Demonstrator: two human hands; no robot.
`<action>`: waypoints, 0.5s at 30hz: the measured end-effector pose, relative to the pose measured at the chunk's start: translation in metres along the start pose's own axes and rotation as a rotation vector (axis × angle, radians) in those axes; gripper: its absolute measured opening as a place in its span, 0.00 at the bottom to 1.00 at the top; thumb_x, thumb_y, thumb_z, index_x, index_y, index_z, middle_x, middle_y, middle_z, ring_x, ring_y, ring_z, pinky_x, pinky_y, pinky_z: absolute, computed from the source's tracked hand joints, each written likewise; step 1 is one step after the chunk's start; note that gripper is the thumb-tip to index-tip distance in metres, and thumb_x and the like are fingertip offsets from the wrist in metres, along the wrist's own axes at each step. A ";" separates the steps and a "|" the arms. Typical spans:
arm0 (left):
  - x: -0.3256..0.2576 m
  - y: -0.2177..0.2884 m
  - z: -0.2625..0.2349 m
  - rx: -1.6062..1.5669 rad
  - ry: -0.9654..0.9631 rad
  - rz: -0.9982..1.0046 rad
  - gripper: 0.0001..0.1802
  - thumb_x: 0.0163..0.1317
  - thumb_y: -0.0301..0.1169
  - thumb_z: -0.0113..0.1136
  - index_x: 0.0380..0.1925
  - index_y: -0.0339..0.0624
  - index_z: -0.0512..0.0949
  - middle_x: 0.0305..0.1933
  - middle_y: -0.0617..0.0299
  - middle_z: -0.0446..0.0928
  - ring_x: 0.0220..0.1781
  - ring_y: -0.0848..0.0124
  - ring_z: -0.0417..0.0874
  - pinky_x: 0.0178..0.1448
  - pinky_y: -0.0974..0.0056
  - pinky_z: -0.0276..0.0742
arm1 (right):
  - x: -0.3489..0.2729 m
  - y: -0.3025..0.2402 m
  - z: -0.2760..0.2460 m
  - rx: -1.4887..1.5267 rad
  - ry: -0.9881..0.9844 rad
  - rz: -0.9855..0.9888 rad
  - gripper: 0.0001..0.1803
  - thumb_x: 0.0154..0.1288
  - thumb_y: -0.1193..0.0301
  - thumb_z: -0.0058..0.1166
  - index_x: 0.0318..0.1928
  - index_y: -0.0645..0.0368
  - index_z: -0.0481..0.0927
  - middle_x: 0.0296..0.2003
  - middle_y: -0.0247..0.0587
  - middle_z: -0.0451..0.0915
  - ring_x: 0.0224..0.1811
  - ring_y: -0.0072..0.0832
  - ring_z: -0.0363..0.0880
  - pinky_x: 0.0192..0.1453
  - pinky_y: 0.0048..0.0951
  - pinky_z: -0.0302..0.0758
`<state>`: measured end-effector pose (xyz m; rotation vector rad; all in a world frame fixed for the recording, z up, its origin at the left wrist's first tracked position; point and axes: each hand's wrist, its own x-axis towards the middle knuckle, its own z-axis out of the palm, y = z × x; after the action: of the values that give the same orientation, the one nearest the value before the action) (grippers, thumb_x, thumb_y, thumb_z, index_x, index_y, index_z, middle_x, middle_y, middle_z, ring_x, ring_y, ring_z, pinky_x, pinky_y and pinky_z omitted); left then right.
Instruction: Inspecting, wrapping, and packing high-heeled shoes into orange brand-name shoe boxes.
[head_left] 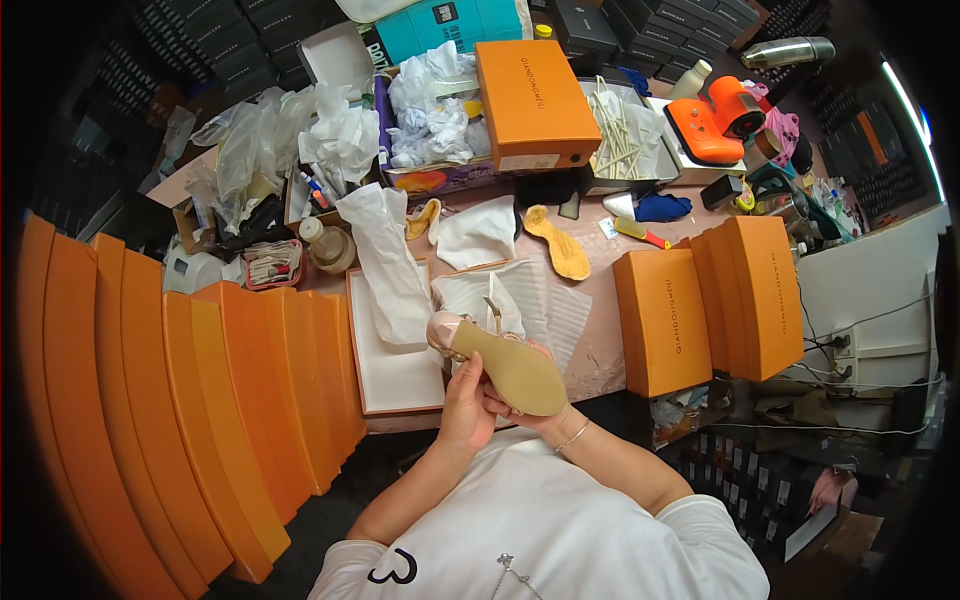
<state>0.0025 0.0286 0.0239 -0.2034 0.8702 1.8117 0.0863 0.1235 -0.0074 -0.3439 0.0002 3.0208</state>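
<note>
Sole toward me, a heeled sandal [522, 373] with a tan sole and pinkish heel is held up over the near edge of the table. My left hand [466, 408] grips it from the left, thumb against the sole's edge. My right hand [540, 422] supports it from below and behind, its fingers mostly hidden by the sole. Beyond the sandal lies a shoebox bottom [510, 290] lined with white paper. Left of it, a white-lined box lid [398, 385] has crumpled white tissue paper [385, 265] lying across it.
Orange shoeboxes [230, 390] stand stacked at left, more orange boxes [665, 320] at right. Behind are a box of crumpled paper [435, 110], an orange shoebox [535, 100], a tray of white sticks [625, 130] and an orange device [710, 125]. A yellow insole-shaped piece [560, 245] and a brush [640, 232] lie mid-table.
</note>
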 end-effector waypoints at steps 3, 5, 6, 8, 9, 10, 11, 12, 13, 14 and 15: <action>0.002 0.021 -0.002 -0.048 0.163 0.117 0.15 0.71 0.39 0.51 0.44 0.38 0.76 0.43 0.61 0.79 0.42 0.72 0.80 0.47 0.67 0.77 | -0.010 -0.003 0.013 -0.529 0.412 0.016 0.28 0.70 0.49 0.42 0.55 0.59 0.74 0.38 0.43 0.78 0.36 0.35 0.78 0.36 0.32 0.77; 0.012 0.048 -0.041 0.137 0.168 0.337 0.12 0.70 0.33 0.51 0.45 0.35 0.76 0.40 0.59 0.80 0.39 0.70 0.82 0.43 0.66 0.80 | -0.017 -0.011 -0.024 -1.159 0.487 -0.047 0.27 0.69 0.54 0.49 0.58 0.62 0.72 0.44 0.48 0.79 0.42 0.37 0.81 0.43 0.34 0.80; 0.018 0.066 -0.056 0.308 0.154 0.444 0.10 0.70 0.29 0.51 0.45 0.34 0.75 0.39 0.59 0.81 0.39 0.71 0.82 0.44 0.65 0.80 | -0.019 -0.016 -0.036 -1.399 0.528 -0.165 0.28 0.68 0.55 0.50 0.58 0.64 0.72 0.46 0.51 0.78 0.42 0.39 0.81 0.44 0.35 0.80; 0.028 0.095 -0.096 0.592 0.163 0.350 0.11 0.69 0.28 0.52 0.46 0.30 0.74 0.44 0.57 0.80 0.44 0.70 0.82 0.49 0.66 0.78 | -0.025 -0.022 -0.056 -1.865 0.601 -0.413 0.29 0.67 0.58 0.53 0.59 0.68 0.71 0.49 0.56 0.77 0.43 0.41 0.81 0.45 0.37 0.80; 0.034 0.102 -0.116 0.731 0.194 0.300 0.13 0.68 0.28 0.53 0.47 0.29 0.74 0.46 0.55 0.80 0.47 0.68 0.81 0.52 0.66 0.76 | -0.020 -0.026 -0.058 -1.903 0.564 -0.307 0.33 0.63 0.56 0.56 0.57 0.72 0.70 0.51 0.64 0.75 0.45 0.48 0.80 0.48 0.43 0.78; 0.043 0.102 -0.135 0.871 0.224 0.252 0.14 0.68 0.28 0.53 0.49 0.28 0.73 0.48 0.53 0.80 0.50 0.67 0.81 0.55 0.66 0.75 | -0.015 -0.021 -0.065 -2.017 0.561 -0.161 0.34 0.62 0.55 0.57 0.56 0.73 0.70 0.50 0.65 0.75 0.45 0.50 0.80 0.49 0.44 0.78; 0.054 0.086 -0.164 0.958 0.212 0.483 0.21 0.65 0.29 0.56 0.55 0.26 0.70 0.56 0.47 0.75 0.60 0.61 0.74 0.62 0.64 0.69 | -0.004 -0.016 -0.071 -2.129 0.553 -0.018 0.35 0.61 0.54 0.58 0.56 0.74 0.70 0.49 0.65 0.76 0.45 0.53 0.79 0.49 0.45 0.77; 0.046 0.076 -0.142 1.208 0.455 0.522 0.28 0.64 0.30 0.59 0.60 0.27 0.66 0.60 0.43 0.71 0.66 0.57 0.69 0.67 0.60 0.64 | 0.001 -0.013 -0.079 -2.229 0.579 0.124 0.36 0.60 0.53 0.58 0.55 0.74 0.70 0.48 0.66 0.76 0.46 0.55 0.79 0.50 0.46 0.76; 0.039 0.070 -0.119 1.223 0.401 0.594 0.29 0.63 0.31 0.60 0.61 0.27 0.65 0.62 0.42 0.69 0.66 0.57 0.69 0.68 0.60 0.63 | 0.006 -0.006 -0.089 -2.314 0.603 0.009 0.35 0.58 0.54 0.58 0.53 0.75 0.70 0.44 0.67 0.78 0.45 0.57 0.79 0.51 0.47 0.75; 0.029 0.062 -0.100 1.234 0.360 0.660 0.31 0.63 0.32 0.60 0.62 0.26 0.64 0.64 0.41 0.67 0.67 0.56 0.68 0.69 0.61 0.62 | 0.008 -0.007 -0.093 -2.257 0.619 0.041 0.33 0.58 0.56 0.58 0.52 0.75 0.71 0.43 0.67 0.79 0.45 0.57 0.79 0.51 0.46 0.76; 0.027 0.053 -0.092 1.247 0.288 0.658 0.32 0.63 0.33 0.61 0.63 0.27 0.63 0.65 0.42 0.66 0.67 0.56 0.68 0.69 0.59 0.61 | 0.014 -0.010 -0.094 -2.202 0.628 0.070 0.31 0.58 0.58 0.57 0.51 0.74 0.72 0.42 0.66 0.79 0.45 0.57 0.79 0.50 0.46 0.76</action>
<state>-0.0786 -0.0191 -0.0317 0.7074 2.2817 1.4535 0.0951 0.1334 -0.1018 -1.1425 -2.8768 1.2904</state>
